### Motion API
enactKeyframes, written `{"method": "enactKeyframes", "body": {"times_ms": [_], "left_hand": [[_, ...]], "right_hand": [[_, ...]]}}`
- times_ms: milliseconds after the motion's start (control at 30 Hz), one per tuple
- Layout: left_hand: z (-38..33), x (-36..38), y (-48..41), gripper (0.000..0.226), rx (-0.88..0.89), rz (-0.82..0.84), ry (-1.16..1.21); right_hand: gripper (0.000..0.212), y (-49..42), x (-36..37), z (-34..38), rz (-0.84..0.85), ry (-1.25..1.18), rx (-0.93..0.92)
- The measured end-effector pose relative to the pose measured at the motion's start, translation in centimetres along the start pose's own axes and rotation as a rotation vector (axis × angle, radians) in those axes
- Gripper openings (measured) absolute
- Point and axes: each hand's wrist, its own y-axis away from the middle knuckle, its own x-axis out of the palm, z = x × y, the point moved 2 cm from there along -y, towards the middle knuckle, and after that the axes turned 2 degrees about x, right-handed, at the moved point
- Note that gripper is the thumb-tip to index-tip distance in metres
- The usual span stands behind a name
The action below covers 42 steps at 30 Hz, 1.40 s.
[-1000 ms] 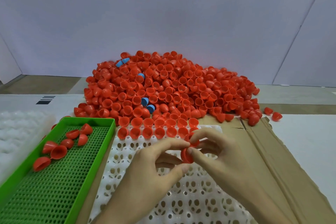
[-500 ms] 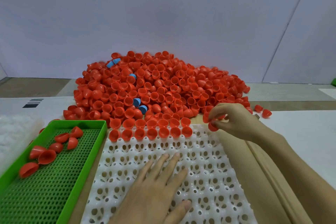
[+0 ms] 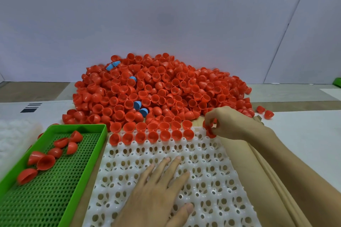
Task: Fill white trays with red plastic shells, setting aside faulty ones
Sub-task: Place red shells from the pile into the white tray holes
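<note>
Red plastic shells point(image 3: 210, 133) were pinched in the curled fingers point(image 3: 208, 118) of the right hand point(image 3: 233, 123), just over the far right corner of the white perforated plastic tray point(image 3: 212, 180). Two short rows of seated shells point(image 3: 153, 136) lined its far edge, and every nearer socket stood bare, so filling looked barely begun. The left hand point(image 3: 156, 191) lay flat on the tray, fingers straight, holding nothing. Several rejected shells lay in the green mesh tray point(image 3: 86, 160) at the left, and the large heap of loose red shells point(image 3: 162, 88) lay beyond.
</note>
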Motion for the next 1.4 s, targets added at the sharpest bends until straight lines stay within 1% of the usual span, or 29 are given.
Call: {"method": "enactKeyframes", "body": {"times_ms": [100, 133, 333, 367, 433, 500, 567, 600, 667, 700, 733, 767, 833, 933, 1000, 1133, 1200, 1267, 1300, 1333, 1367, 1400], "left_hand": [[-0.1, 0.3, 0.2, 0.059, 0.032, -0.004, -0.02], [-0.1, 0.4, 0.2, 0.057, 0.035, -0.002, -0.029], [-0.1, 0.8, 0.3, 0.061, 0.035, -0.063, -0.034], [-0.1, 0.8, 0.3, 0.063, 0.033, -0.072, -0.035], [-0.1, 0.8, 0.3, 0.06, 0.038, -0.082, -0.027], [-0.2, 0.8, 0.2, 0.058, 0.039, -0.059, -0.016], [-0.2, 0.7, 0.1, 0.058, 0.039, -0.053, -0.008], [-0.2, 0.7, 0.1, 0.057, 0.041, -0.046, -0.003], [-0.2, 0.6, 0.1, 0.057, 0.051, -0.029, 0.013], [-0.2, 0.6, 0.1, 0.057, 0.054, -0.026, 0.021], [-0.3, 0.5, 0.2, 0.057, 0.053, -0.015, 0.034], [-0.3, 0.3, 0.2, 0.057, 0.05, -0.003, 0.048], [-0.4, -0.1, 0.3, 0.057, 0.047, 0.003, 0.065], [-0.5, -0.2, 0.3, 0.056, 0.053, -0.007, 0.064], [-0.5, -0.2, 0.4, 0.056, 0.056, -0.018, 0.068], [-0.4, -0.4, 0.4, 0.057, 0.032, -0.003, 0.085], [-0.5, -0.5, 0.3, 0.057, 0.033, 0.003, 0.093], [-0.4, -0.7, 0.4, 0.057, 0.03, 0.018, 0.133], [-0.4, -0.8, 0.5, 0.057, 0.014, 0.027, 0.157], [-0.5, -0.9, 0.6, 0.057, 0.006, 0.028, 0.179], [-0.5, -1.1, 0.7, 0.059, -0.005, 0.026, 0.202], [-0.5, -1.4, 0.9, 0.064, -0.012, 0.044, 0.246]], "right_hand": [[0.016, -0.1, 0.3, 0.7, 0.025, 0.057, 0.017], [0.015, -0.1, 0.4, 0.8, 0.03, 0.075, 0.025], [0.017, -0.2, 0.4, 0.9, 0.078, 0.079, 0.057], [0.018, -0.3, 0.3, 0.8, 0.101, 0.058, 0.057], [0.019, -0.2, -0.5, 0.2, 0.135, -0.042, 0.062], [0.017, 0.1, -1.6, -0.6, 0.124, -0.144, 0.065], [0.019, 0.5, -2.8, -1.7, 0.048, -0.226, 0.086], [0.02, 0.6, -3.3, -2.4, -0.035, -0.27, 0.11], [0.023, 0.7, -3.7, -3.9, -0.299, -0.329, 0.197], [0.023, 0.7, -3.6, -4.6, -0.429, -0.338, 0.268], [0.021, 0.7, -3.2, -5.3, -0.515, -0.342, 0.346], [0.02, 0.7, -2.6, -6.0, -0.548, -0.343, 0.417], [0.018, 0.8, -0.9, -7.3, -0.511, -0.351, 0.52], [0.026, 1.2, 1.5, -8.5, -0.44, -0.271, 0.609], [0.025, 1.5, 2.5, -8.8, -0.446, -0.191, 0.636], [0.011, 1.9, 2.5, -8.8, -0.534, -0.182, 0.596], [0.009, 2.2, 2.0, -8.5, -0.55, -0.16, 0.579], [0.007, 2.8, 1.0, -7.6, -0.613, -0.182, 0.524], [0.006, 3.3, 0.3, -6.8, -0.642, -0.252, 0.458], [0.011, 3.7, -0.5, -5.6, -0.642, -0.356, 0.371], [0.015, 4.3, -1.3, -4.2, -0.61, -0.495, 0.26], [0.015, 4.8, -2.0, -2.3, -0.547, -0.655, 0.124]]}}
